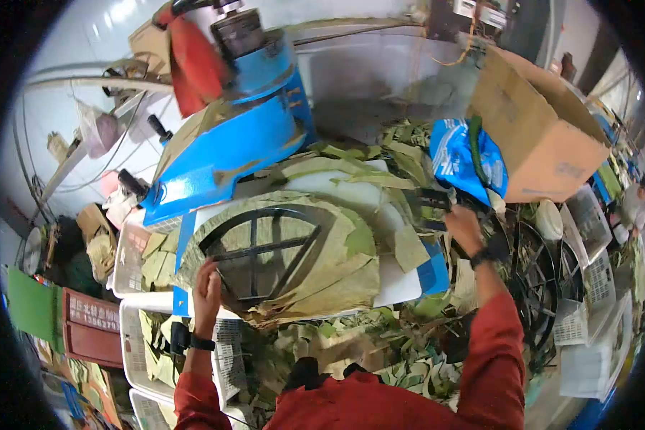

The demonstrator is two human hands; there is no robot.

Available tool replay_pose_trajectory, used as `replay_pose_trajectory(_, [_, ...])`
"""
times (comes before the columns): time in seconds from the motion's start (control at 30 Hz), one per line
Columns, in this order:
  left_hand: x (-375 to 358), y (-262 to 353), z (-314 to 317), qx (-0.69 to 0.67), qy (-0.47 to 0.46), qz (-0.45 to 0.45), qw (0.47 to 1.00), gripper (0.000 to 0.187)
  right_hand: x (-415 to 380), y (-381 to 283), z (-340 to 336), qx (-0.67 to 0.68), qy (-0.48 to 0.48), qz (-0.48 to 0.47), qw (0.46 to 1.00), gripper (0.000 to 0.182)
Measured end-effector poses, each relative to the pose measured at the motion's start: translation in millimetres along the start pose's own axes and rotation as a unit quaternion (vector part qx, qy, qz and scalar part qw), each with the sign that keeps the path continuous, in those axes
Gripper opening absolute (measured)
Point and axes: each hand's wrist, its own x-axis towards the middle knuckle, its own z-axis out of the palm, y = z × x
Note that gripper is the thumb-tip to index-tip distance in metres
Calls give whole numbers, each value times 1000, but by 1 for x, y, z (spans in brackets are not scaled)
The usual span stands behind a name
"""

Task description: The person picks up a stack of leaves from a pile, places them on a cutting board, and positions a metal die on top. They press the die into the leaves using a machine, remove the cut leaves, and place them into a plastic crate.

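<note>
A black metal cutting die, a curved frame with crossbars, lies on a stack of large dried green leaves. The leaves rest on a white board over a blue base. At the die's left corner is my left hand, its fingers closed together at the rim. My right hand is off to the right of the stack, fingers curled beside dark bar-like pieces. What it holds there I cannot tell.
A blue press with black handles rises behind the board. Back right stand a cardboard box and a blue plastic bag. White baskets with leaf pieces line the left. More black frames lean at right. Leaf scraps lie in front.
</note>
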Motion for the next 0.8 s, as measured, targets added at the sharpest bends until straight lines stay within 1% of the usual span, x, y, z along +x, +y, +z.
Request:
replay_pose_trajectory(0.03, [6,-18,-9,-6,28,13,1000,35,-7,6,-6,-4,23,-35,999,22])
replay_pose_trajectory(0.07, [11,-20,-14,-18,64,8,998,36,-21,-16,-20,3,2,-16,1000,22])
replay_pose_trajectory(0.1, [20,-20,-20,-28,99,3,995,38,-41,-56,-40,11,-19,5,1000,22])
replay_pose_trajectory(0.13, [31,-27,-27,-30,95,6,995,42,-59,-88,-43,20,-38,28,999,23])
replay_pose_trajectory(0.2, [51,-57,-30,-146,90,-39,984,44,-88,-123,-9,-52,-23,-58,997,30])
replay_pose_trajectory(0.23, [61,-70,-29,-205,84,-60,973,45,-104,-168,-7,-57,-39,-44,997,33])
replay_pose_trajectory(0.27, [67,-80,-29,-190,66,-50,978,46,-111,-182,19,-78,-40,-36,995,34])
replay_pose_trajectory(0.3, [70,-90,-28,-175,50,-39,982,47,-119,-203,34,-55,-36,-29,997,37])
replay_pose_trajectory(0.33, [72,-100,-28,-161,35,-29,986,48,-121,-202,59,-81,-52,-23,995,41])
replay_pose_trajectory(0.37, [76,-95,-28,-147,21,-21,989,49,-124,-211,68,-72,-41,-19,996,41])
replay_pose_trajectory(0.4, [70,-89,-24,-173,22,-66,982,49,-127,-221,76,-62,-33,-15,997,42])
replay_pose_trajectory(0.43, [67,-78,-23,-213,12,-79,974,48,-131,-227,85,-52,-27,-10,998,42])
replay_pose_trajectory(0.47, [63,-71,-24,-197,10,-72,978,47,-137,-219,99,-68,36,-76,994,46])
replay_pose_trajectory(0.5, [62,-68,-24,-180,9,-65,982,45,-142,-225,95,53,-19,-23,998,48])
replay_pose_trajectory(0.53, [62,-69,-22,-201,11,-66,977,45,-147,-235,89,174,-73,32,981,51])
replay_pose_trajectory(0.57, [62,-69,-22,-221,14,-67,973,44,-153,-241,86,294,-124,87,944,54])
replay_pose_trajectory(0.6, [61,-68,-21,-237,21,-78,968,44,-161,-239,90,352,-132,151,914,60])
replay_pose_trajectory(0.7, [62,-65,-26,-269,-5,-84,959,44,-173,-225,93,304,-129,26,944,58])
replay_pose_trajectory(0.73, [60,-61,-29,-251,8,-55,966,42,-180,-216,99,278,-90,55,955,50])
replay_pose_trajectory(0.8, [53,-44,-41,-210,35,2,977,36,-173,-247,83,208,-58,88,973,44])
